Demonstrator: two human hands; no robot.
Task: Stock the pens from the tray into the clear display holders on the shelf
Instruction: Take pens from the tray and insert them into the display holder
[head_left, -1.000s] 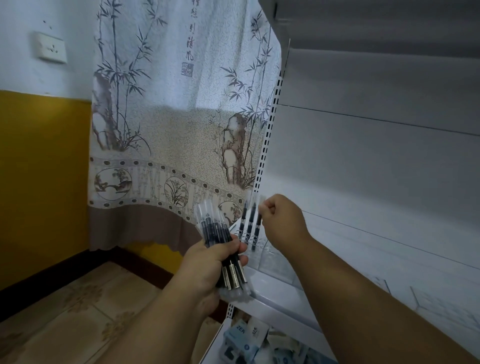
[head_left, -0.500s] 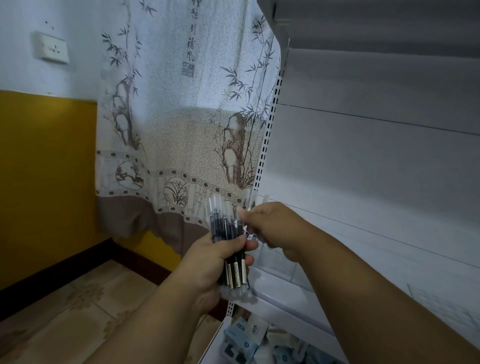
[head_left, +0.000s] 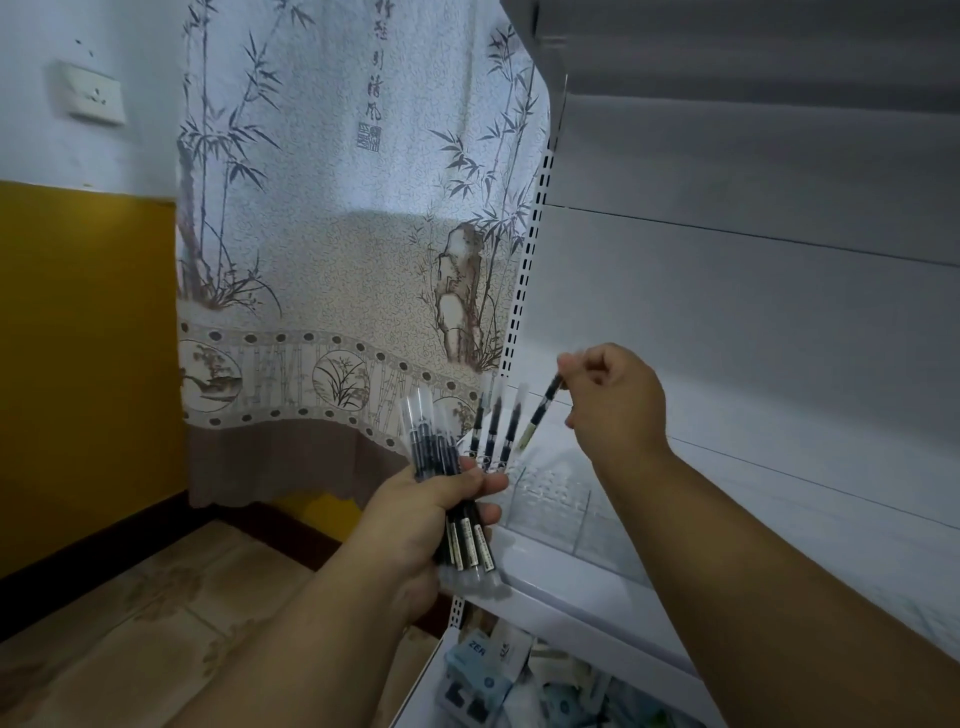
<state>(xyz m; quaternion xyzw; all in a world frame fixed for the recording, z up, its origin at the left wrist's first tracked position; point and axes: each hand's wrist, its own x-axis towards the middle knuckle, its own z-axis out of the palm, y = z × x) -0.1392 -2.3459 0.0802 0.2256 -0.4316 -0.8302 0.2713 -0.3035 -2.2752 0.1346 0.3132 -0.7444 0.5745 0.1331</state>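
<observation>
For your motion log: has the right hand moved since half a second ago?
Yes. The right hand, pinching one pen, has gone right, away from the slotted shelf post and the bundle.

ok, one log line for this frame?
left hand: grips pen bundle | right hand: pinches one pen, tilted over clear holder | three pens upright in holder

Three pens standing — one pen pinched.

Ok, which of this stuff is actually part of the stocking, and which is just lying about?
Job:
- pen bundle in left hand
- single pen pinched by right hand
- clear holder, three pens standing in it

Not the job:
- curtain
- wall socket
- boxes on the lower shelf
</observation>
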